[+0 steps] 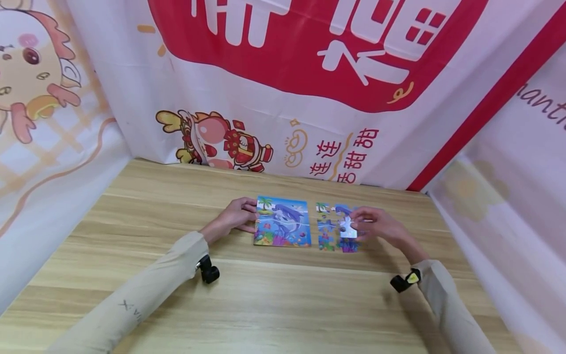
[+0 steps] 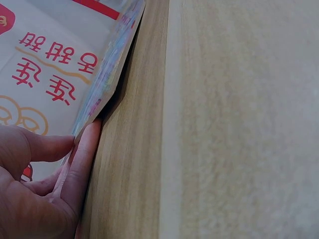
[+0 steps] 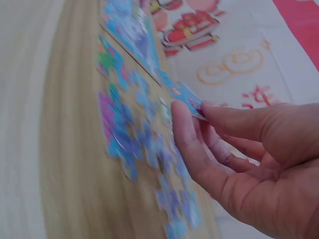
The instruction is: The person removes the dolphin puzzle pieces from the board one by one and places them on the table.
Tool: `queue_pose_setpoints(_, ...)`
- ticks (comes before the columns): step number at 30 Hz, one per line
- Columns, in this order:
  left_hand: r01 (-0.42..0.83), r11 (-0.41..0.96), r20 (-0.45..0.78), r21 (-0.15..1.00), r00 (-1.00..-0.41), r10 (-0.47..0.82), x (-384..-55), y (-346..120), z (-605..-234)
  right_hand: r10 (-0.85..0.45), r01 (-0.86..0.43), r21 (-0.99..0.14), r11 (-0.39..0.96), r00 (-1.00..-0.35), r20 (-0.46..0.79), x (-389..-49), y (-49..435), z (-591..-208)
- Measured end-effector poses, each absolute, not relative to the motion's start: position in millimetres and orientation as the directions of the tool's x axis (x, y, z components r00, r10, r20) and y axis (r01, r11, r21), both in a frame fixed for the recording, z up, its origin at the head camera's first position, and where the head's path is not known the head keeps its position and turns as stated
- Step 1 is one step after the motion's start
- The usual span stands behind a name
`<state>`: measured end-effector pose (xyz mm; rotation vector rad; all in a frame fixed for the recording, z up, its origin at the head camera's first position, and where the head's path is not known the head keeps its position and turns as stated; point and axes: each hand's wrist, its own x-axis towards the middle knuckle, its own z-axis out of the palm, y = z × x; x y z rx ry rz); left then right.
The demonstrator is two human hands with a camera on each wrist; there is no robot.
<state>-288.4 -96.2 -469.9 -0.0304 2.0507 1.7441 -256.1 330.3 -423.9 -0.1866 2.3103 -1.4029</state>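
Note:
My left hand (image 1: 243, 215) pinches the left edge of a flat square picture board (image 1: 283, 221) printed with a dolphin. In the left wrist view the thumb (image 2: 52, 148) lies on the board's face and a finger passes beneath its edge. To the right, my right hand (image 1: 376, 223) pinches a jigsaw piece (image 1: 348, 228) that shines with glare, held over other pieces. The right wrist view shows that piece (image 3: 185, 95) between thumb and fingertips. Loose pieces (image 1: 326, 226) with matching dolphin scenery lie in a column beside the board; some others are partly hidden under the right hand.
A wooden table (image 1: 274, 305) carries everything. Behind it hangs a white cloth (image 1: 265, 98) with red printing, and more printed cloth (image 1: 508, 196) closes off the right side. Small black cameras are strapped at both wrists.

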Motion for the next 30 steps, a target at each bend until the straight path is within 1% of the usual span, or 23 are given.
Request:
queue_pose_setpoints(5, -0.3, 0.193, -0.345, 0.934, -0.9, 0.267, -289, -97, -470, -0.346, 0.107, -0.846, 0.522, -0.88, -0.325, -256, 347, -422)
queue_pose_setpoints(10, -0.3, 0.192, -0.344, 0.934, -0.899, 0.271, -290, -96, -472, -0.385, 0.145, -0.837, 0.527, -0.837, -0.388, -253, 361, -420)
queue_pose_setpoints(16, -0.305, 0.194, -0.349, 0.932, -0.898, 0.268, -290, -96, -472, -0.377, 0.209, -0.809, 0.549, -0.802, -0.463, -249, 375, -417)
queue_pose_setpoints(18, -0.305, 0.195, -0.35, 0.932, -0.897, 0.27, -289, -96, -471, -0.374, 0.212, -0.799, 0.563, -0.797, -0.475, -247, 379, -417)
queue_pose_setpoints(21, -0.303, 0.196, -0.349, 0.933, -0.897, 0.271, -290, -96, -472, -0.366, 0.202, -0.786, 0.585, -0.799, -0.478, -245, 383, -418)
queue_pose_setpoints(30, -0.306, 0.206, -0.353, 0.93, -0.898, 0.262, -290, -97, -472, -0.3, 0.116, -0.702, 0.702, -0.846, -0.441, -241, 378, -427)
